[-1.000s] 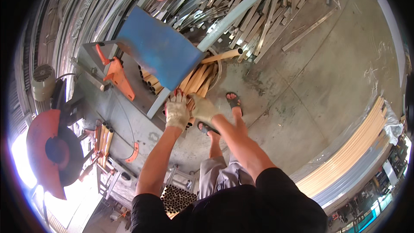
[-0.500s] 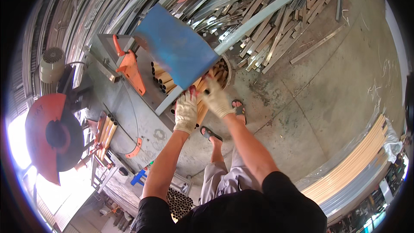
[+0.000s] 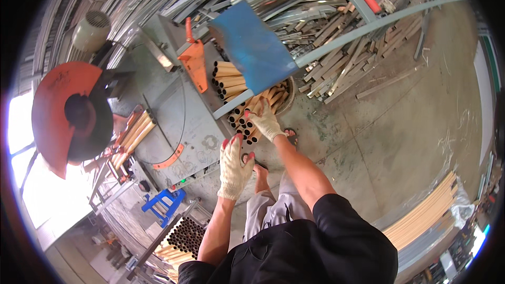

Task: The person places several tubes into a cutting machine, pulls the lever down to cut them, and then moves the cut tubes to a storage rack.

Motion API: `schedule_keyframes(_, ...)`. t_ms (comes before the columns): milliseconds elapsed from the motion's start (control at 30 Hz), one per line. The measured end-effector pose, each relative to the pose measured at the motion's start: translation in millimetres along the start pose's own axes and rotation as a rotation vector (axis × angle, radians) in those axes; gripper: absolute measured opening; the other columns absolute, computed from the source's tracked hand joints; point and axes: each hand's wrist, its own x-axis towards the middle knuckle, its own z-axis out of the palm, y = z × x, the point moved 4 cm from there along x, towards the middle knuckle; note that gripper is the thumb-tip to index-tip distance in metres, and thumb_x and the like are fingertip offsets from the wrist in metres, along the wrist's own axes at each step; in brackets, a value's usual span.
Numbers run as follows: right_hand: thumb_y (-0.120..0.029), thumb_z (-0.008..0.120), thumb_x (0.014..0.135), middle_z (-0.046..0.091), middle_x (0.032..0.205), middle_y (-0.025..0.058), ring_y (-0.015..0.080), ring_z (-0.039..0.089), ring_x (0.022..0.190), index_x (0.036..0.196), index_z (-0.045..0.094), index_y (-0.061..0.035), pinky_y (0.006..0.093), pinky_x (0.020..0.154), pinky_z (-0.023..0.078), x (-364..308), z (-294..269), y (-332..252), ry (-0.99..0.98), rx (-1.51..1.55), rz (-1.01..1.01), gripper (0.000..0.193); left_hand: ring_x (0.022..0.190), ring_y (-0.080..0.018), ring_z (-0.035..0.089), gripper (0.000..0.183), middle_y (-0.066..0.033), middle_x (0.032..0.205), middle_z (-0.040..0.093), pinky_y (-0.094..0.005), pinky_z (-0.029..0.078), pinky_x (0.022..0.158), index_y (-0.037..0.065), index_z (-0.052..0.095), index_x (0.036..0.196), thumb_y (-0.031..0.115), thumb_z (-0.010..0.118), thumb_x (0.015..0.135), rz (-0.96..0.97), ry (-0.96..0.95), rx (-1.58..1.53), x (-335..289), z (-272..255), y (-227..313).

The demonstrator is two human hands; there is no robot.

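Observation:
My left hand [image 3: 234,169], in a white knitted glove with red fingertips, is held open with its fingers stretched out, near the front edge of the grey metal saw table [image 3: 195,139]. Nothing shows in it. In a matching glove, my right hand [image 3: 266,123] is over the cut tan tubes [image 3: 244,122], fingers apart, thumb close to the tube ends. Whether it touches them I cannot tell. The tubes lie bundled with their dark hollow ends facing left, in a round container [image 3: 289,97] partly hidden beneath a blue sheet-metal panel [image 3: 256,47].
A cut-off saw with a large orange-and-dark disc guard [image 3: 66,115] stands at the left, beside tan tubes [image 3: 135,135]. An orange bracket [image 3: 194,63] sits on the table. Stacked tubes [image 3: 187,235] and a blue frame [image 3: 164,205] are lower left; metal offcuts [image 3: 350,52] lie beyond.
My hands have come apart; the left has drawn back toward me and opened. More tube ends show now. The whole view has shifted, with the table and panel further right.

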Motion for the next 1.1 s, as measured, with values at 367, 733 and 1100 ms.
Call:
schedule_keyframes(367, -0.047, 0.069, 0.086, 0.065, 0.088, 0.0053, 0.0141, 0.062, 0.064, 0.110, 0.063, -0.0042, 0.0300, 0.051, 0.051, -62.4, -44.7, 37.9, 0.107, 0.154, 0.158, 0.050, 0.092, -0.0255, 0.070, 0.054, -0.0172, 0.122, 0.062, -0.0343, 0.056, 0.080, 0.002, 0.052, 0.133, 0.002, 0.066, 0.081, -0.575, 0.025, -0.415, -221.7, -79.4, -41.2)
schedule_keyframes(733, -0.037, 0.059, 0.086, 0.071, 0.085, 0.0200, 0.0318, 0.071, 0.076, 0.091, 0.072, -0.0036, 0.0410, 0.070, 0.054, -165.7, 112.5, 21.2, -0.418, -0.880, -0.367, 0.036, 0.090, -0.0310, 0.070, 0.031, -0.0170, 0.097, 0.071, -0.0379, 0.055, 0.080, 0.001, 0.063, 0.113, 0.011, 0.066, 0.084, -1.081, 0.567, -0.231, -478.6, -96.0, -193.8)
schedule_keyframes(1100, -0.032, 0.062, 0.090, 0.068, 0.097, 0.0276, 0.0431, 0.066, 0.093, 0.100, 0.069, 0.0002, 0.0503, 0.084, 0.052, -180.3, 352.0, -62.9, -0.342, -1.344, -0.422, 0.034, 0.100, -0.0379, 0.063, 0.036, -0.0198, 0.105, 0.065, -0.0438, 0.051, 0.087, 0.000, 0.060, 0.112, 0.003, 0.065, 0.077, -0.377, 0.608, 0.086, -289.6, -350.3, -458.1)
